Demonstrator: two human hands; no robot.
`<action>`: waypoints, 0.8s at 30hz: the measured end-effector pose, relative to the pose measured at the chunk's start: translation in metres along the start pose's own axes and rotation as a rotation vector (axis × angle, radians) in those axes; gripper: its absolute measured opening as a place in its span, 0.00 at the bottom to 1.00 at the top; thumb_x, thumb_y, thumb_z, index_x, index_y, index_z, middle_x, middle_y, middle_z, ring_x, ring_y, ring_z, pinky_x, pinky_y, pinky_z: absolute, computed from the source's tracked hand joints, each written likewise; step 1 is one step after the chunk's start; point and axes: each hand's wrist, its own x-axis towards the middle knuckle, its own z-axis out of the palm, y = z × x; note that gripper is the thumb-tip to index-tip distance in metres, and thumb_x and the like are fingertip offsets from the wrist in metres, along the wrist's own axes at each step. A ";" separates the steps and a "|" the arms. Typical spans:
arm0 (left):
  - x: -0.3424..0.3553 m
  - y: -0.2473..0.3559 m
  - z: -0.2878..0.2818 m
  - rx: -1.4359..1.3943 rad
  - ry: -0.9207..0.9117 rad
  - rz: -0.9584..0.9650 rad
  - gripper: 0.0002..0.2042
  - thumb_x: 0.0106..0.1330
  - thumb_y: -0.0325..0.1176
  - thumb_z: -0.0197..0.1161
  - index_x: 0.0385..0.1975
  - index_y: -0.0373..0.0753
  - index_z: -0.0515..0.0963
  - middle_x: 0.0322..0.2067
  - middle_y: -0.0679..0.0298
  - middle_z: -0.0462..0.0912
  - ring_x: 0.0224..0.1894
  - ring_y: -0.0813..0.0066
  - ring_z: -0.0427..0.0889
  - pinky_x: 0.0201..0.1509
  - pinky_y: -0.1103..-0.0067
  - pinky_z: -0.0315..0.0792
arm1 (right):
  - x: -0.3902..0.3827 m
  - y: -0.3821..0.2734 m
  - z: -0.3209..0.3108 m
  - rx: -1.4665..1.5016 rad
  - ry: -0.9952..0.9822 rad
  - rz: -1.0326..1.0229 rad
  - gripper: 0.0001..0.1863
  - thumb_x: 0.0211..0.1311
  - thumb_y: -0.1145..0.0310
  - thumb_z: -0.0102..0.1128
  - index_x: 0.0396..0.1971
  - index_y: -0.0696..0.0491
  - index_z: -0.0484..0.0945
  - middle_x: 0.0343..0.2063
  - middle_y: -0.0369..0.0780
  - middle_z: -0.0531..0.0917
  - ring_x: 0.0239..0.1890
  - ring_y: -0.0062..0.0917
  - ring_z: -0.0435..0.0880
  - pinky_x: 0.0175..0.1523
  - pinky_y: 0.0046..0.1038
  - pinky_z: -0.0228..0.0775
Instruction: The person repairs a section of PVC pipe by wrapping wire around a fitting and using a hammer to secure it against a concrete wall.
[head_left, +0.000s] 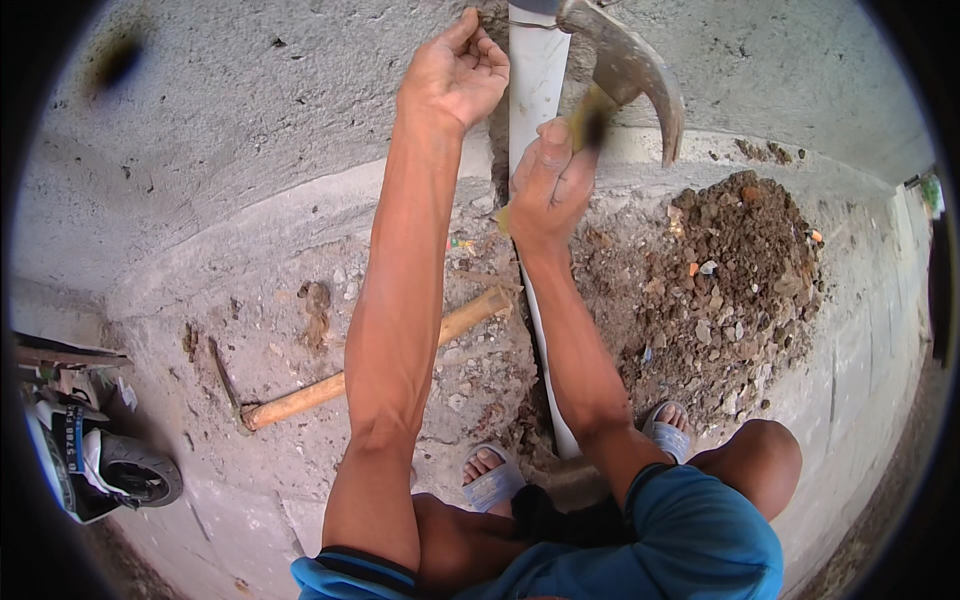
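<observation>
Top centre of the frame, the white plastic pipe [535,80] runs upright against the grey rendered wall [250,110]. My right hand [548,185] is clenched around the yellow handle of a steel claw hammer [630,65], just beside the pipe. My left hand [455,70] rests loosely curled at the wall, holding nothing I can see. A glancing blow could, I judge, crack the pipe or catch those fingers. The hammer face is cut off; the pipe's foot is hidden behind my knees.

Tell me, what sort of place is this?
Probably an outdoor repair spot beside a house wall: a rough cement wall, a white pipe running into a dug channel, a rubble heap, and a pickaxe on the ground.
</observation>
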 end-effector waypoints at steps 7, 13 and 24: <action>-0.016 -0.014 0.022 0.017 0.063 0.052 0.05 0.72 0.28 0.63 0.38 0.33 0.77 0.35 0.63 0.74 0.35 0.72 0.72 0.42 0.76 0.72 | 0.006 0.019 0.010 -0.330 -0.146 -0.020 0.22 0.79 0.54 0.47 0.39 0.62 0.68 0.18 0.45 0.75 0.21 0.31 0.77 0.28 0.38 0.66; 0.006 0.005 -0.002 -0.029 -0.054 -0.075 0.05 0.72 0.28 0.63 0.37 0.33 0.77 0.34 0.62 0.74 0.36 0.72 0.71 0.44 0.75 0.72 | -0.006 0.006 0.004 0.030 0.115 0.018 0.17 0.78 0.60 0.49 0.40 0.62 0.67 0.18 0.57 0.76 0.24 0.57 0.81 0.27 0.44 0.66; -0.001 0.004 0.000 -0.014 -0.025 -0.037 0.05 0.72 0.27 0.63 0.39 0.32 0.76 0.34 0.61 0.75 0.37 0.71 0.73 0.45 0.74 0.73 | 0.003 0.017 -0.005 -0.051 -0.032 -0.017 0.20 0.79 0.57 0.48 0.40 0.63 0.67 0.18 0.48 0.78 0.18 0.36 0.79 0.26 0.39 0.66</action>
